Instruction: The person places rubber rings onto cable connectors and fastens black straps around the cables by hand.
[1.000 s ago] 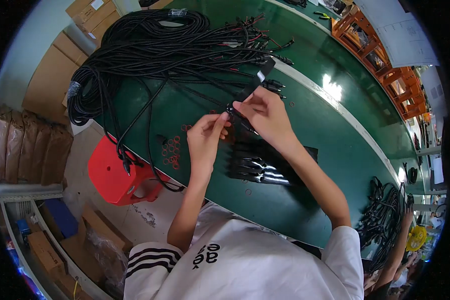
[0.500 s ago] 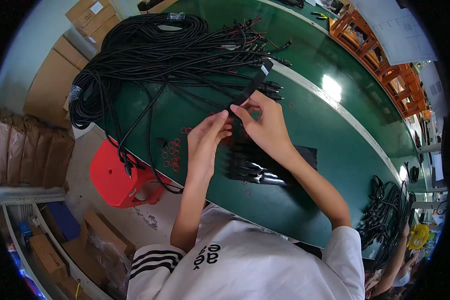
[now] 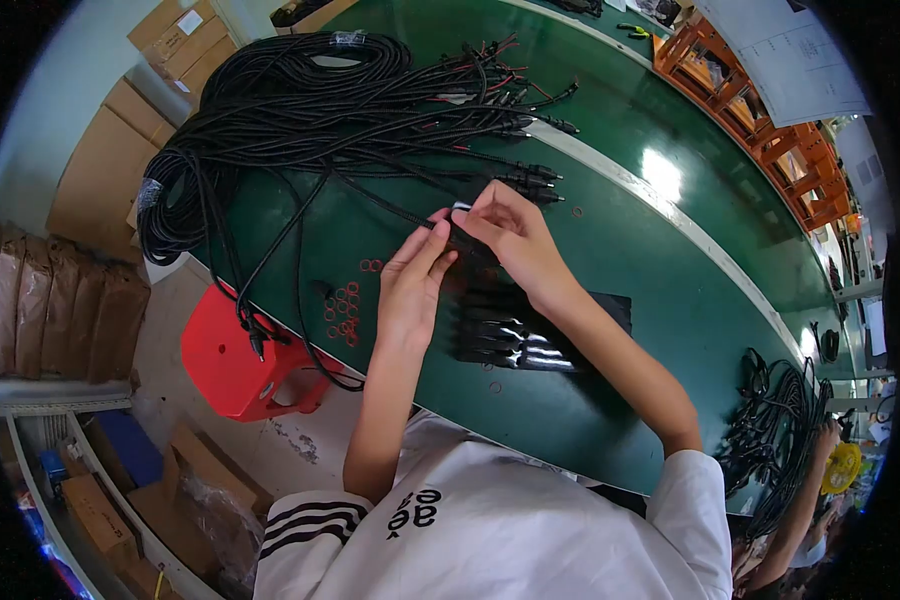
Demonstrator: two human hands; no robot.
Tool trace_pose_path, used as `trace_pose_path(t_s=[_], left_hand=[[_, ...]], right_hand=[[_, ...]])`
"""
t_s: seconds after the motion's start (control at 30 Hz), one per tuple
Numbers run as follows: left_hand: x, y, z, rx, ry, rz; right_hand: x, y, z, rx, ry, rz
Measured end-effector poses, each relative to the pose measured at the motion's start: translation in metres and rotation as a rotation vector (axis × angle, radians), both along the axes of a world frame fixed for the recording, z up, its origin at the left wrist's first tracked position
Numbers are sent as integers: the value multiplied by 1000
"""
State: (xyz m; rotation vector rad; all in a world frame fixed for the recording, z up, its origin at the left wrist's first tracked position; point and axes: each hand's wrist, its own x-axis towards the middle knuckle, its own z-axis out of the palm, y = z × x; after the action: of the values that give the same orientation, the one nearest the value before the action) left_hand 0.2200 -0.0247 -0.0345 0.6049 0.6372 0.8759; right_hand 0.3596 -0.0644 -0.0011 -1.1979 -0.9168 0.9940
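Note:
My left hand (image 3: 411, 290) pinches a black cable (image 3: 395, 208) where it meets a black strip (image 3: 463, 238). My right hand (image 3: 518, 245) has thumb and fingers closed on the same strip, whose small white end patch shows by the fingertips. The strip appears bent over around the cable, though the fingers partly hide it. Below my hands lies a row of glossy black strips (image 3: 540, 338) on the green table (image 3: 440, 400). Several small red rings (image 3: 344, 315) are scattered to the left of my left forearm.
A large bundle of black cables (image 3: 270, 115) covers the table's far left, its connectors pointing right. More cables (image 3: 780, 430) lie at the right, near another person's arm (image 3: 805, 490). A red stool (image 3: 230, 350) stands at the left edge. Orange racks (image 3: 760, 110) line the back.
The black strip stuck out long and upward before; now it is folded down between my hands. My right hand has shifted slightly left and its fingers are more curled.

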Motion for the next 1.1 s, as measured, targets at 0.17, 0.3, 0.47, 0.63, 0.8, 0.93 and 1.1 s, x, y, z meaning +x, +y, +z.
trace_pose_path(t_s=[0.17, 0.3, 0.47, 0.63, 0.8, 0.93, 1.1], left_hand=[[5, 2, 5, 94, -88, -2], [10, 6, -8, 165, -158, 24], [9, 10, -15, 140, -246, 64], [14, 8, -11, 74, -243, 137], [8, 11, -12, 76, -159, 89], [6, 16, -11, 104, -134, 7], [9, 20, -12, 92, -150, 24]], right_hand=[[-1, 2, 4, -10, -44, -31], [-5, 0, 27, -328, 272, 2], [2, 5, 42, -603, 398, 126], [2, 11, 32, -492, 426, 142], [6, 10, 23, -401, 256, 83], [11, 14, 19, -385, 90, 42], [9, 16, 12, 34, -615, -203]])
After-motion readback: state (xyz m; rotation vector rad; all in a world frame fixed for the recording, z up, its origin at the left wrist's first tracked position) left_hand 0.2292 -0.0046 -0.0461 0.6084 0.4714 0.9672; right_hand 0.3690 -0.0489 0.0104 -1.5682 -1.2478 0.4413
